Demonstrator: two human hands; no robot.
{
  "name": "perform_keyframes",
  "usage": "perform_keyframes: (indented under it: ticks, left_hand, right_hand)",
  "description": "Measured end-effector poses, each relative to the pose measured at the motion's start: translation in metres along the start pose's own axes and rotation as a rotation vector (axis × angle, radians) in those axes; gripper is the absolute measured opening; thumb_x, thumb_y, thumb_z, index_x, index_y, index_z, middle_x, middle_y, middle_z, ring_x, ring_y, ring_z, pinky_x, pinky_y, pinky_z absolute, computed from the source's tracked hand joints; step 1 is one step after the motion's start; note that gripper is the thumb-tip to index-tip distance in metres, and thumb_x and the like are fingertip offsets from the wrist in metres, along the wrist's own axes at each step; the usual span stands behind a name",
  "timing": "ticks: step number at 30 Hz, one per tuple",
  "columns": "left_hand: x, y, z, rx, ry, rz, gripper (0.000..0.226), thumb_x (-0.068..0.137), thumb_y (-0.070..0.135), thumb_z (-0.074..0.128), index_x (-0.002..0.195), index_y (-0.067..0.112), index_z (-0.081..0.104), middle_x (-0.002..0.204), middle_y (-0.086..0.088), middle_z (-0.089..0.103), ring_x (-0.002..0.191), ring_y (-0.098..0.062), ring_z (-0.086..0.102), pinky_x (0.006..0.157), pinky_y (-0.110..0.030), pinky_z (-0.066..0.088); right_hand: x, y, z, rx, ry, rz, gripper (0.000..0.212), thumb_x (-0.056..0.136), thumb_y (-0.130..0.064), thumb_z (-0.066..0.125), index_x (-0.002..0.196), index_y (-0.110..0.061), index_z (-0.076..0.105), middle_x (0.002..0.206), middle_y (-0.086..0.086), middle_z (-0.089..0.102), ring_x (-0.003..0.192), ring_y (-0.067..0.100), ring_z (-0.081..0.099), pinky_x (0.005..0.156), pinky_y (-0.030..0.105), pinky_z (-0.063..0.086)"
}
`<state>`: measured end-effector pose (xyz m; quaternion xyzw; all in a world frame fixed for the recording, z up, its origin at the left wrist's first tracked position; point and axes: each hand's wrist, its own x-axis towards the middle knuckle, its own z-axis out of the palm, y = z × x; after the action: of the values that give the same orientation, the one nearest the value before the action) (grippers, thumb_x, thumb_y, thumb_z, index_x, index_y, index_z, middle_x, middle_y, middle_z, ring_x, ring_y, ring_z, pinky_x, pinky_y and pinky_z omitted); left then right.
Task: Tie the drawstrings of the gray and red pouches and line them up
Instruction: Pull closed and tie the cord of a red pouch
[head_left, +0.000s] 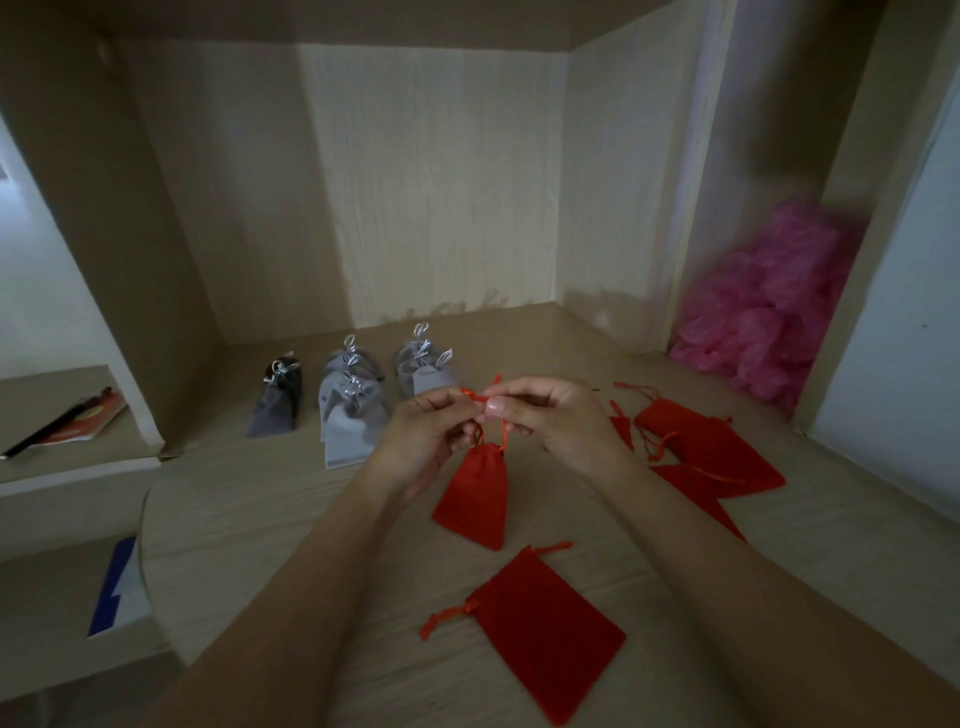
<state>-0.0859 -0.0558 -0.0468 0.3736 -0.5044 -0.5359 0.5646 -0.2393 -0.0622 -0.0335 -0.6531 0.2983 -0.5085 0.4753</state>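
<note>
A small red fabric drawstring pouch (471, 493) is being held up by its thin red drawstring (482, 398) just in front of the person, over the pale wooden desk top (249, 519). The cord is being pinched between thumb and fingertips of the left hand (431, 434) and likewise of the right hand (558, 421). The two hands are being held close together with their fingers curled narrowly on the cord.

The pouch is being hung with its gathered neck pointing up and away, toward the hands. Its long axis is being run from the hands back toward the person, leaning slightly left at the bottom end. Whether that end is touching the desk cannot be told.

A second red pouch (540, 629) is being shown lying flat nearer the person, its mouth pointing away and to the left, its long axis diagonal. A heap of red pouches (711, 447) is being shown just right of the right hand. Gray fabric pouches (353, 415) with silver bows are being shown in short rows beyond the left hand, necks pointing away. Crumpled pink plastic bags (774, 306) are being shown piled at the far right.
</note>
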Motion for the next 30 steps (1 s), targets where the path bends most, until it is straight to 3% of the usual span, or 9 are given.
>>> perform_keyframes:
  ticks: [3,6,8,11,15,19,23,27,30]
  left_hand:
    - [0.0005,-0.0008,0.0004,0.099,0.015,0.085,0.030,0.086,-0.008,0.052,0.067,0.009,0.068,0.058,0.002,0.061,0.050,-0.004,0.050,0.052,-0.013,0.043]
    - [-0.0013,0.0002,0.0030,0.116,-0.015,0.125,0.021,0.084,-0.006,0.055,0.071,0.004,0.068,0.062,-0.001,0.061,0.053,-0.006,0.050,0.057,-0.015,0.045]
    - [-0.0031,0.0008,0.0049,0.144,-0.028,0.148,0.008,0.079,0.005,0.068,0.072,0.006,0.071,0.066,-0.008,0.058,0.055,-0.007,0.048,0.059,-0.016,0.044]
    - [-0.0033,-0.0006,0.0045,0.216,0.019,0.199,0.016,0.070,0.024,0.070,0.071,0.008,0.072,0.070,-0.012,0.057,0.055,-0.007,0.046,0.058,-0.016,0.041]
    - [-0.0019,0.0003,0.0019,0.120,-0.003,0.160,0.020,0.076,0.026,0.062,0.064,0.011,0.066,0.062,-0.004,0.058,0.054,-0.008,0.046,0.056,-0.016,0.041]
    - [-0.0009,0.0019,0.0026,0.011,-0.044,0.085,0.019,0.079,0.028,0.056,0.069,0.013,0.064,0.060,0.003,0.058,0.055,-0.005,0.048,0.057,-0.014,0.041]
    - [-0.0034,0.0030,-0.0001,0.188,-0.028,0.201,0.015,0.078,0.019,0.062,0.066,0.018,0.071,0.059,0.007,0.062,0.054,-0.003,0.050,0.057,-0.014,0.042]
    - [-0.0021,0.0033,-0.0012,0.289,0.069,0.303,0.014,0.072,-0.006,0.070,0.078,0.008,0.070,0.068,0.008,0.071,0.065,-0.002,0.064,0.064,-0.014,0.051]
    - [-0.0017,0.0004,0.0005,0.382,0.152,0.371,0.018,0.068,-0.003,0.076,0.071,0.011,0.066,0.065,0.012,0.069,0.064,-0.001,0.064,0.066,-0.014,0.052]
  right_hand:
    - [0.0024,0.0016,0.0007,0.049,0.082,0.039,0.023,0.078,0.011,0.066,0.075,-0.009,0.054,0.050,-0.006,0.063,0.042,-0.001,0.052,0.046,0.009,0.039]
    - [0.0037,0.0029,-0.0024,0.065,0.124,0.057,0.033,0.077,0.011,0.067,0.072,-0.011,0.043,0.047,-0.006,0.060,0.039,0.000,0.049,0.043,0.011,0.037]
    - [0.0036,0.0031,-0.0035,0.055,0.121,0.057,0.035,0.078,0.012,0.066,0.071,-0.010,0.041,0.046,-0.005,0.058,0.039,0.000,0.048,0.042,0.011,0.036]
    - [0.0024,0.0045,-0.0026,0.043,0.095,0.057,0.034,0.077,0.014,0.065,0.072,-0.010,0.042,0.049,-0.005,0.060,0.042,-0.001,0.051,0.044,0.011,0.038]
    - [0.0003,0.0060,0.0008,-0.019,0.040,0.074,0.024,0.075,0.011,0.069,0.087,-0.001,0.053,0.070,0.004,0.065,0.055,-0.003,0.059,0.053,0.010,0.043]
    - [-0.0007,0.0091,0.0009,-0.069,-0.018,0.120,0.008,0.085,0.003,0.062,0.091,-0.001,0.065,0.055,-0.010,0.062,0.049,-0.006,0.052,0.051,0.008,0.039]
    - [-0.0012,0.0083,0.0010,0.062,0.028,0.189,0.014,0.087,-0.003,0.058,0.077,-0.007,0.066,0.067,0.000,0.063,0.060,0.004,0.055,0.059,0.015,0.042]
    - [-0.0006,0.0047,-0.0012,0.117,0.036,0.234,0.016,0.086,-0.007,0.058,0.072,-0.010,0.066,0.069,0.002,0.063,0.062,0.008,0.057,0.059,0.017,0.044]
    - [0.0012,0.0064,-0.0024,0.115,0.018,0.235,0.021,0.088,-0.004,0.052,0.073,-0.010,0.066,0.071,0.005,0.063,0.060,0.009,0.056,0.058,0.020,0.042]
